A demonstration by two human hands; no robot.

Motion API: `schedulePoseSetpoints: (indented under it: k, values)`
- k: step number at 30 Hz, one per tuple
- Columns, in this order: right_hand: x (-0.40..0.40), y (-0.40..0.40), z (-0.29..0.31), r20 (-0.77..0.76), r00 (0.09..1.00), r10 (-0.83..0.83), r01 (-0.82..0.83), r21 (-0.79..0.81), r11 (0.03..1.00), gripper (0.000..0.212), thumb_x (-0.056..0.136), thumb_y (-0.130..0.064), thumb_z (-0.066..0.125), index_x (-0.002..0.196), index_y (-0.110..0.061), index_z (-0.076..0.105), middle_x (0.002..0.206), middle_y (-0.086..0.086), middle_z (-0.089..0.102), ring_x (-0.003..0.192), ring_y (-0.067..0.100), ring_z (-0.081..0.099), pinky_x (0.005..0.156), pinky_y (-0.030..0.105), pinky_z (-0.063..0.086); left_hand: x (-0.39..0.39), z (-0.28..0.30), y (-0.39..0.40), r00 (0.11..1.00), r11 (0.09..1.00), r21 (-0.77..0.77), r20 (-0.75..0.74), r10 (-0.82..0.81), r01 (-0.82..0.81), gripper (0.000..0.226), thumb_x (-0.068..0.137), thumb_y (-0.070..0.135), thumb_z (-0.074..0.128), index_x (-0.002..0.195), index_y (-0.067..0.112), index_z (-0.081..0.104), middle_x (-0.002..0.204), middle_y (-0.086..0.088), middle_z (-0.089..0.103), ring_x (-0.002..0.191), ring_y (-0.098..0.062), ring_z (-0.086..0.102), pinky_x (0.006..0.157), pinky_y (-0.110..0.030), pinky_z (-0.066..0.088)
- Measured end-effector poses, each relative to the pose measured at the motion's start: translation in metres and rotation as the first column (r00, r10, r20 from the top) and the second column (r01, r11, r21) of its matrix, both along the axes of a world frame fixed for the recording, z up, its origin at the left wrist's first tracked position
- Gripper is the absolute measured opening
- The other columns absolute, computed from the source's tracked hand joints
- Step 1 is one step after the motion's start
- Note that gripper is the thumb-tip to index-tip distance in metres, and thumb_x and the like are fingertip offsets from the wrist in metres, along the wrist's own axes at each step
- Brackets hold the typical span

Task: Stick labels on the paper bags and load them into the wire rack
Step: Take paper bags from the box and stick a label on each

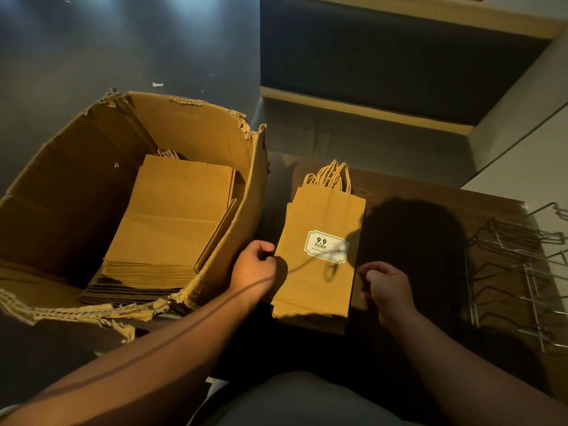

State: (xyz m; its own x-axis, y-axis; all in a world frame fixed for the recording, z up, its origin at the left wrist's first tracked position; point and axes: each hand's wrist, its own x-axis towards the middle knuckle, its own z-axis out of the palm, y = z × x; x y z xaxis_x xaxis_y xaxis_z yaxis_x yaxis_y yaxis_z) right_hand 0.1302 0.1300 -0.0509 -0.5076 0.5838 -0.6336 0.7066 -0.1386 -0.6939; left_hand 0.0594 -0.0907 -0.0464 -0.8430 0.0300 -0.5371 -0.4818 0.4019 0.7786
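Note:
A stack of flat brown paper bags (310, 284) lies on the dark wooden table, handles pointing away from me. The top bag carries a white and green label (326, 251) printed "9.9". My left hand (255, 272) sits at the stack's left edge with its curled fingers pinching the top bag there. My right hand (385, 285) hovers just off the right edge, fingers curled, with nothing seen in them. The wire rack (519, 272) lies at the table's right side and holds no bags.
A torn cardboard box (233, 179) to the left holds more stacked unlabelled bags (172, 222). Grey steps with pale edges rise beyond the table. My lap fills the bottom centre. My shadow falls on the table between the stack and the rack.

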Motion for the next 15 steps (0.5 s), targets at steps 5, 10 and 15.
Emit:
schedulePoseSetpoints:
  k: [5, 10, 15]
  values:
    - [-0.006, -0.024, -0.02, 0.036, 0.998, 0.052, -0.037, -0.334, 0.942, 0.072, 0.086, -0.05, 0.065, 0.15, -0.04, 0.031, 0.15, 0.005, 0.044, 0.133, 0.034, 0.045, 0.107, 0.057, 0.037, 0.017, 0.004, 0.017, 0.966, 0.99, 0.131, 0.243, -0.091, 0.06, 0.049, 0.105, 0.038, 0.046, 0.152, 0.035, 0.035, 0.144, 0.012, 0.049, 0.135, -0.015, 0.042, 0.111, -0.029, 0.027]
    - [-0.011, -0.039, -0.022, -0.002, 0.984, 0.179, -0.171, -0.297, 0.939, 0.059, 0.101, -0.026, 0.052, 0.153, -0.039, 0.026, 0.135, -0.002, 0.057, 0.121, 0.021, 0.055, 0.104, 0.048, 0.044, 0.023, 0.006, 0.026, 0.929, 0.98, 0.024, 0.314, -0.193, 0.195, 0.054, 0.109, 0.04, 0.033, 0.158, 0.041, 0.011, 0.162, 0.004, 0.03, 0.151, -0.024, 0.02, 0.118, -0.037, 0.014]
    - [-0.007, -0.032, -0.027, 0.159, 0.979, 0.126, -0.081, -0.261, 0.962, 0.062, 0.1, -0.042, 0.052, 0.154, -0.024, 0.029, 0.154, 0.01, 0.04, 0.14, 0.031, 0.038, 0.115, 0.049, 0.03, 0.021, 0.006, 0.022, 0.915, 0.995, 0.088, 0.398, -0.069, 0.037, 0.054, 0.107, 0.041, 0.037, 0.158, 0.035, 0.02, 0.165, -0.003, 0.022, 0.152, -0.028, 0.015, 0.121, -0.04, 0.015]
